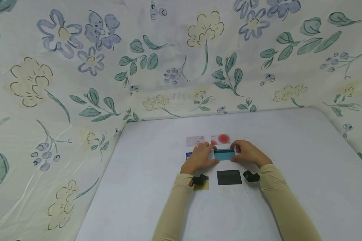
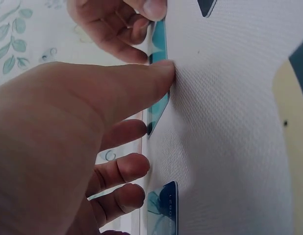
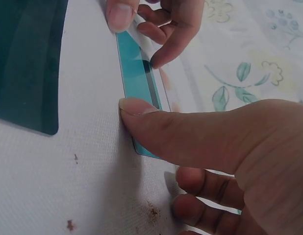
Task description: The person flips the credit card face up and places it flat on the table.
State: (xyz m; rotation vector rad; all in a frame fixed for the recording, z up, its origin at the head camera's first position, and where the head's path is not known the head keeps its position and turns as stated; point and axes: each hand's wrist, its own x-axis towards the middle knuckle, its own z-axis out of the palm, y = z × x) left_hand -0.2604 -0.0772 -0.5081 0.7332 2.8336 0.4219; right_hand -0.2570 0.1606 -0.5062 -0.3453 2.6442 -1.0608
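Observation:
A teal card with a black stripe lies flat or nearly so on the white table, stripe side up. My left hand pinches its left end, thumb on the near edge and index finger on the far edge. At the opposite end my right hand grips it the same way. Close up, the right wrist view shows the thumb on the near edge of the teal card. Partly covered by my left hand is a blue card. A black card lies nearer to me.
Beyond my hands lie a pale pink card and a white card with a red circle. A gold card shows partly beneath the left wrist camera. Flowered cloth rises along the table's far edge and sides.

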